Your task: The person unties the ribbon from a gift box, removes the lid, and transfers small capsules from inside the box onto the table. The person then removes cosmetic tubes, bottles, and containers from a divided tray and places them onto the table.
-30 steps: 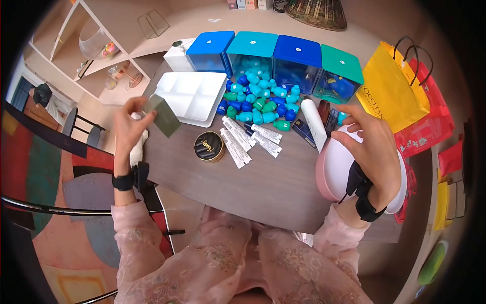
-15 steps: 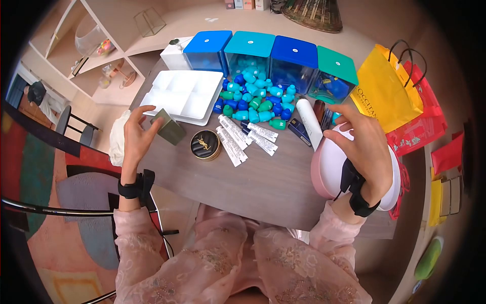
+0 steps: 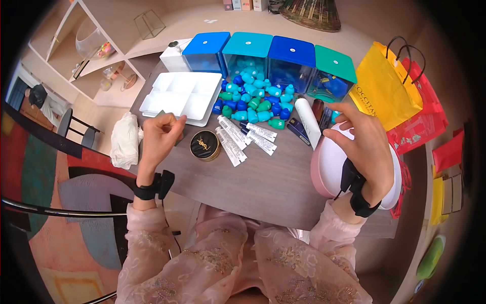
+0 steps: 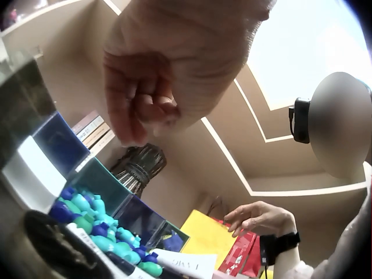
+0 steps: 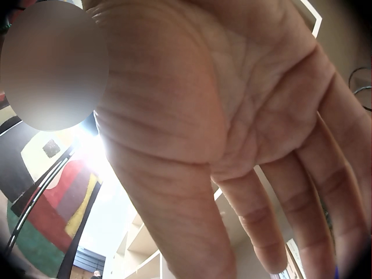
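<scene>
My left hand (image 3: 162,134), fingers curled and nothing in them, is over the left side of the table. A dark green box (image 4: 24,96) stands at the left of the left wrist view; in the head view my hand hides most of it. To the right of this hand sits a round black cushion compact (image 3: 205,146) with a gold YSL emblem, beside several white tubes (image 3: 232,147). My right hand (image 3: 367,144) hovers over a pink-sided white bowl (image 3: 320,175), fingers spread and loosely bent, holding nothing. A white bottle (image 3: 307,119) stands near its fingertips.
Behind lie many blue, teal and green small bottles (image 3: 253,93), backed by lidded bins (image 3: 292,50). A white divided tray (image 3: 177,83) is at the left. Yellow (image 3: 387,86) and red (image 3: 438,109) bags stand right. White cloth (image 3: 124,142) lies at the left edge.
My left hand carried the green box down to the table and let it go. Its fingers have since curled, and it has moved right, in front of the box. My right hand stays nearly still.
</scene>
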The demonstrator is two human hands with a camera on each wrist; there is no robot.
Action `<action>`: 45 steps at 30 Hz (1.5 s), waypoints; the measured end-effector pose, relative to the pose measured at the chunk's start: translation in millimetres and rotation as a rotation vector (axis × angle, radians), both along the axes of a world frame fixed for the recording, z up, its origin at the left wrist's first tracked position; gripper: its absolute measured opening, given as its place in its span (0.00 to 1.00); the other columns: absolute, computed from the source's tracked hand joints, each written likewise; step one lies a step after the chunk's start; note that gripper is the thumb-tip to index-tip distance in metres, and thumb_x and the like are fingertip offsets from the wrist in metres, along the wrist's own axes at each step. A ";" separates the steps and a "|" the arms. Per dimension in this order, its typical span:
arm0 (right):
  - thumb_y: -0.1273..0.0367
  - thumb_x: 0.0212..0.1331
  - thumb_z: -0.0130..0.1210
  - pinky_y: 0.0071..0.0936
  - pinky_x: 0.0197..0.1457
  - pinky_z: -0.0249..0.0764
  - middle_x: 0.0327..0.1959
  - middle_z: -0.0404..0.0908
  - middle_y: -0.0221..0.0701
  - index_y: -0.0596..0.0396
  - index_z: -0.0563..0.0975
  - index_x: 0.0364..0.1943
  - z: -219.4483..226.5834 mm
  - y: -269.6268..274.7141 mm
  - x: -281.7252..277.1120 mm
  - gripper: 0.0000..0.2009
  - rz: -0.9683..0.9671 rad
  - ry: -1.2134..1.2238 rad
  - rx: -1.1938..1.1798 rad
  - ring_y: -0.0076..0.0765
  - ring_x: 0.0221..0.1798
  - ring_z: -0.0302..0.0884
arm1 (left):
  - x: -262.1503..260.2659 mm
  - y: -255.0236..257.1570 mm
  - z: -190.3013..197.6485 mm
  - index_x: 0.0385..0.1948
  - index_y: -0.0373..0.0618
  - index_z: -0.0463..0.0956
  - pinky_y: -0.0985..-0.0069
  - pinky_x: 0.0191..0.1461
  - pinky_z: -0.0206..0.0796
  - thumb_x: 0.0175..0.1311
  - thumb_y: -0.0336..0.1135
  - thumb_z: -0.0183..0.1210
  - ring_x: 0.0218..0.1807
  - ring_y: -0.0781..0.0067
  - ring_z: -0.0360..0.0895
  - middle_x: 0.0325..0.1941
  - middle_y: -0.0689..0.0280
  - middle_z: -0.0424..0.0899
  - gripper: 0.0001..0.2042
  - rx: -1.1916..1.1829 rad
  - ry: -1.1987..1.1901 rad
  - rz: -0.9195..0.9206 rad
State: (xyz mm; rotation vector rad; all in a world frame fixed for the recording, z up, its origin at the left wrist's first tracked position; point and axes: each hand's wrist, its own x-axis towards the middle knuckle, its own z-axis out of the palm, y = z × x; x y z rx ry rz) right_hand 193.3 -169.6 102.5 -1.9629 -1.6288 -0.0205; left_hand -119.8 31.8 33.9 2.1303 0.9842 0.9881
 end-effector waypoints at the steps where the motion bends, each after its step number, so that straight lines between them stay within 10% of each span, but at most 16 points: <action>1: 0.69 0.44 0.65 0.35 0.36 0.71 0.30 0.81 0.37 0.53 0.77 0.42 0.3 -0.2 0.4 0.18 0.005 0.003 0.005 0.42 0.34 0.80 | 6.2 1.6 -0.7 0.09 0.39 0.67 0.85 0.18 0.53 0.59 0.31 0.59 0.15 0.88 0.64 0.09 0.71 0.71 0.18 0.002 -0.003 -0.002; 14: 0.68 0.43 0.66 0.35 0.36 0.71 0.29 0.81 0.37 0.52 0.77 0.42 -3.2 1.5 5.5 0.18 -0.026 -0.027 0.013 0.42 0.34 0.79 | 82.5 36.1 -30.4 0.08 0.45 0.63 0.83 0.19 0.59 0.62 0.31 0.55 0.15 0.81 0.69 0.09 0.71 0.66 0.20 -0.494 -0.284 -0.556; 45: 0.69 0.43 0.66 0.36 0.34 0.71 0.29 0.81 0.39 0.53 0.78 0.41 -5.7 21.5 -11.8 0.17 -0.034 -0.077 -0.094 0.44 0.32 0.79 | 69.2 47.1 -61.2 0.09 0.47 0.61 0.83 0.17 0.57 0.62 0.29 0.52 0.14 0.82 0.65 0.10 0.73 0.61 0.19 -0.726 -0.500 -0.592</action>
